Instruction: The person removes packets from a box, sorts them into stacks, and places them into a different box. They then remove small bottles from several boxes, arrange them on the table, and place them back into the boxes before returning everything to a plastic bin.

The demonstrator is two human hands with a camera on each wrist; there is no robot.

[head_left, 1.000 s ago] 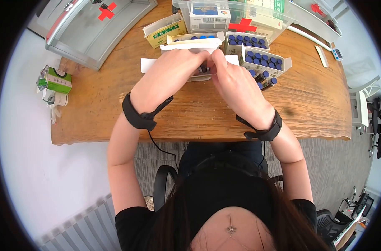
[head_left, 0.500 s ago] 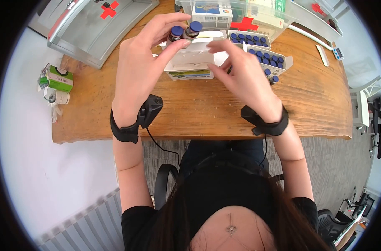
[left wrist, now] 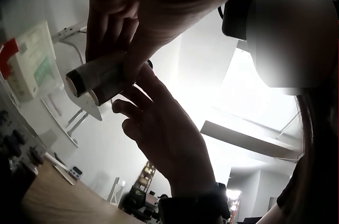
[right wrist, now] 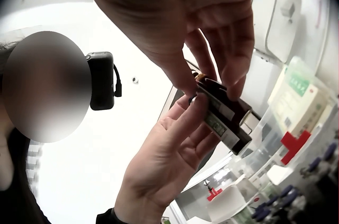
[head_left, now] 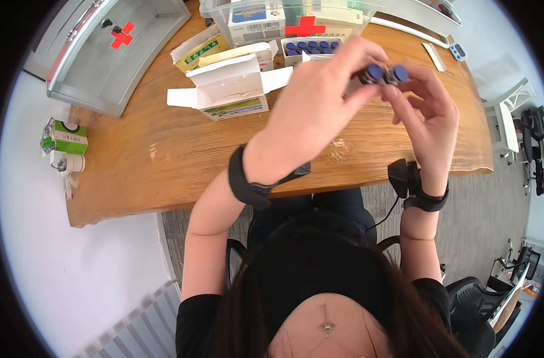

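Observation:
Two small dark vials with blue caps, a left one (head_left: pixel 373 73) and a right one (head_left: pixel 397 73), are held side by side above the table. My left hand (head_left: pixel 316 104) grips them between thumb and fingers; its grip also shows in the left wrist view. From the other side, my right hand (head_left: pixel 430 113) pinches the right vial near its cap, with thumb and fingers around it. The right wrist view shows labels on the vials (right wrist: pixel 225 123). An open white box (head_left: pixel 230 95), flaps spread, stands left of my hands; its inside bottom is not visible.
Behind my hands, another box (head_left: pixel 293 58) holds several blue-capped vials. A yellow-green box (head_left: pixel 205 52) and a clear bin (head_left: pixel 215 11) stand at the back. A large clear case (head_left: pixel 93 71) is at the left, near a green box (head_left: pixel 70 137). A white strip (head_left: pixel 433 56) lies at the right.
My left hand has carried the two vials from above the open box to the right. My right hand, empty half a second ago, has moved right and taken hold of one vial.

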